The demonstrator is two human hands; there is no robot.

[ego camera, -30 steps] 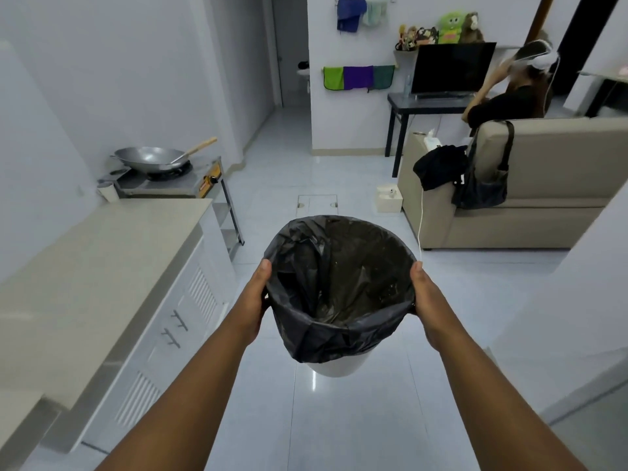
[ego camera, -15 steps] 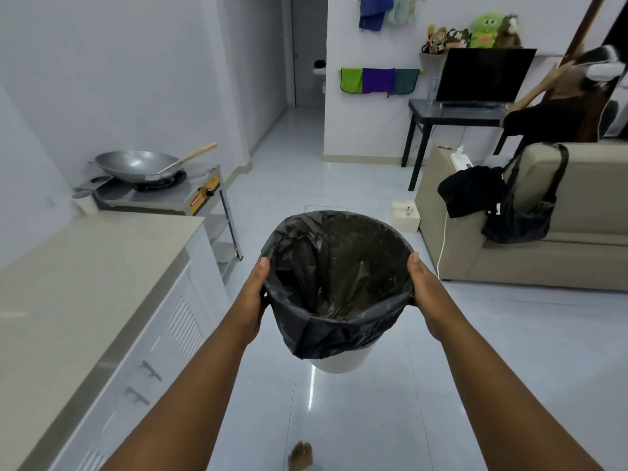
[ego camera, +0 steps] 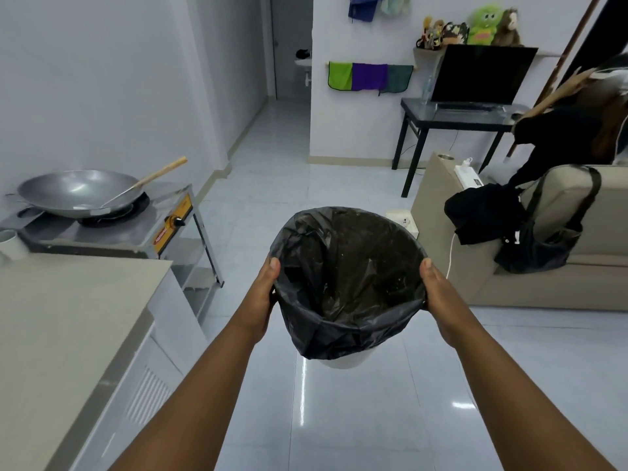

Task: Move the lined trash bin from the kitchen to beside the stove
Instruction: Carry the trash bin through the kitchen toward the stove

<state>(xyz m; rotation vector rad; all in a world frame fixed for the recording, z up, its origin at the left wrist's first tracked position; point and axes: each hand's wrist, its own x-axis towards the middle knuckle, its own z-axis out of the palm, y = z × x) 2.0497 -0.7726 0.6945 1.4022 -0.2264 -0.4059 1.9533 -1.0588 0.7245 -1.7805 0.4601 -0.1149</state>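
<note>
We hold the trash bin [ego camera: 346,287] out in front of us at arm's length, lifted off the floor [ego camera: 339,419], one hand on each side of its rim. The left hand [ego camera: 263,300] and the right hand [ego camera: 438,304] press inward against the black bag [ego camera: 339,266] folded over the rim, so the squeeze carries the weight and also keeps the liner from slipping. On each hand we see only the thumb lying along the rim's edge; the fingers wrap around the outer side and are hidden, so we cannot tell how they are spread. We keep the bin upright and level, which seems sensible since small bits cling inside the bag.

The stove [ego camera: 112,226] with its wok [ego camera: 78,192] stands ahead to our left, past the end of the counter [ego camera: 61,328]. The bin is still well apart from it, over open floor, so we judge the carry as partway done. The open floor just right of the stove's frame looks like the natural spot to set it down.
</note>
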